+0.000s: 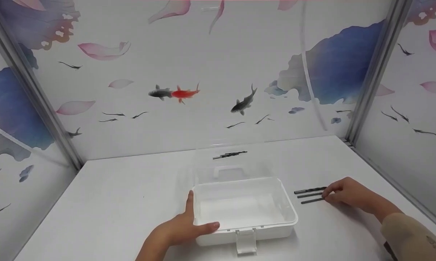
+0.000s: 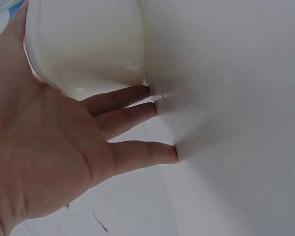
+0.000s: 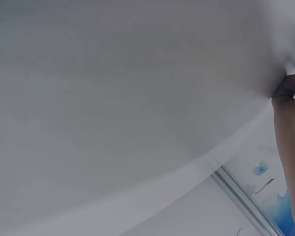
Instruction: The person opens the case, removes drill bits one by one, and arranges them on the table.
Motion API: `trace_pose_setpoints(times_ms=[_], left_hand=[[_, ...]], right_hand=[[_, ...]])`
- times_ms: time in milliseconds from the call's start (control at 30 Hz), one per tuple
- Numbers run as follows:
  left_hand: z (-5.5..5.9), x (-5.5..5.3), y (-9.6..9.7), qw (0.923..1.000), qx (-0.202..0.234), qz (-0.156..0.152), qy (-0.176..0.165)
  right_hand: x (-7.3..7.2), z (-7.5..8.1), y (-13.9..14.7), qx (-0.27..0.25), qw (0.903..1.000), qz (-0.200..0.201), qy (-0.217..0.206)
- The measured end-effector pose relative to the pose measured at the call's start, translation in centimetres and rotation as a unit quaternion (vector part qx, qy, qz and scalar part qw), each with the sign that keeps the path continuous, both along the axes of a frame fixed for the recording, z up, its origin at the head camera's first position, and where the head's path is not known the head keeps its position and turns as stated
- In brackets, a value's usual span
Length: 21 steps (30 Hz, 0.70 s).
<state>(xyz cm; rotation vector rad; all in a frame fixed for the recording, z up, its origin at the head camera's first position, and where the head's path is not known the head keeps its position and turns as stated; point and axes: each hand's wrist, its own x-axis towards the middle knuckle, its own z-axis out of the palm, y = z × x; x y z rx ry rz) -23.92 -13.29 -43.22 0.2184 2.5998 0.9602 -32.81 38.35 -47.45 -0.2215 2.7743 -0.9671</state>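
Observation:
A white plastic box (image 1: 245, 232) stands with its clear lid (image 1: 203, 174) raised at the back and its clear front latch (image 1: 246, 242) hanging down. Against its left front corner rests my left hand (image 1: 180, 226), the thumb over the front rim and the index finger along the left side. In the left wrist view, the other fingers (image 2: 142, 152) stretch straight down to the tabletop beside the box (image 2: 88, 44). To the right of the box, three dark drill bits (image 1: 308, 195) lie side by side. My right hand (image 1: 348, 195) pinches at their right ends; its fingertips hide those ends.
More drill bits (image 1: 230, 155) lie in a small bunch behind the box. The white table (image 1: 113, 203) is bounded by printed panels (image 1: 218, 72) at the back and sides, with metal posts (image 1: 373, 72) at the corners.

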Motion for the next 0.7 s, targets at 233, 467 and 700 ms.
trace_pose_setpoints(times_ms=[233,467,700], left_hand=[[-0.08,-0.03,-0.03,1.0000,-0.006,0.002,-0.002],[-0.08,-0.02,-0.15,0.9999,-0.015,0.001,0.000],[-0.22,-0.04,-0.10,0.9999,-0.014,-0.007,0.003]], right_hand=[[-0.02,-0.20,0.08,-0.006,1.0000,-0.001,-0.001],[0.25,-0.07,-0.29,-0.015,0.9998,-0.007,-0.012],[0.17,-0.30,-0.13,-0.016,0.9997,-0.011,-0.017]])
